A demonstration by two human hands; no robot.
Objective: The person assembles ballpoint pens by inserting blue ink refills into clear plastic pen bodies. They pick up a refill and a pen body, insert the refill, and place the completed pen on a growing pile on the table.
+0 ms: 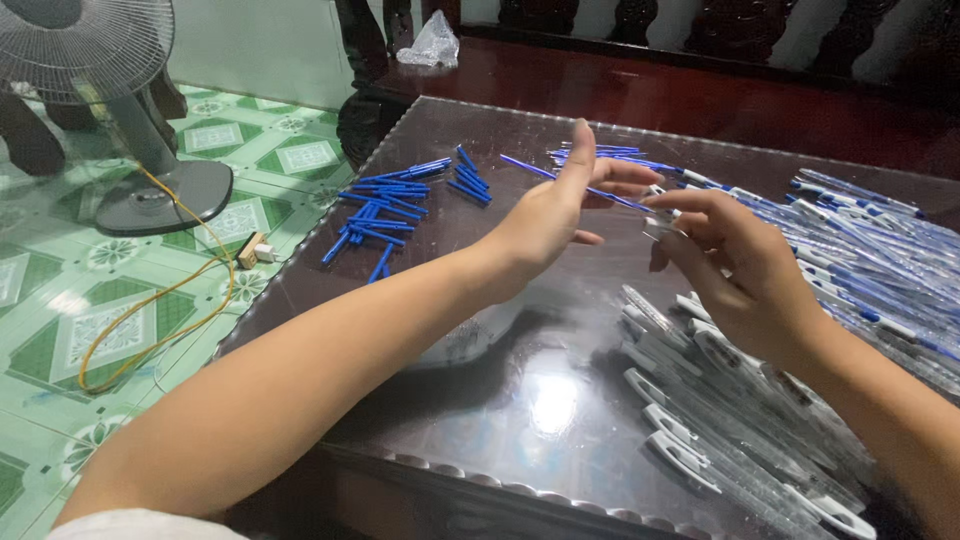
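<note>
- The left hand [550, 215] is raised in the middle of the frame, fingers stretched upward, thumb and fingers pinching a thin blue refill [560, 178] near its middle.
- The refill runs slantwise from the upper middle of the frame down to the right, where its far end meets the right hand.
- The right hand [735, 265], right of centre, is curled with its fingertips closed on a clear pen barrel [662, 217] with a white tip; the refill's end reaches that barrel.
- Both hands hover above a dark table [520, 400] with a glossy glass top, not touching it.
- A row of clear pen barrels with white clips [700, 440] lies in the lower right of the frame, below the right hand.
- A heap of finished blue and clear pens [880, 240] lies at the right edge, behind the right hand.
- A scatter of short blue caps [385, 205] lies in the upper middle left of the table, well apart from both hands.
- A standing fan [120, 110] stands on the green tiled floor [60, 330] in the upper left, with a yellow cord [150, 300] looping beside it.
- A crumpled clear plastic bag [434, 42] sits at the top of the frame.
</note>
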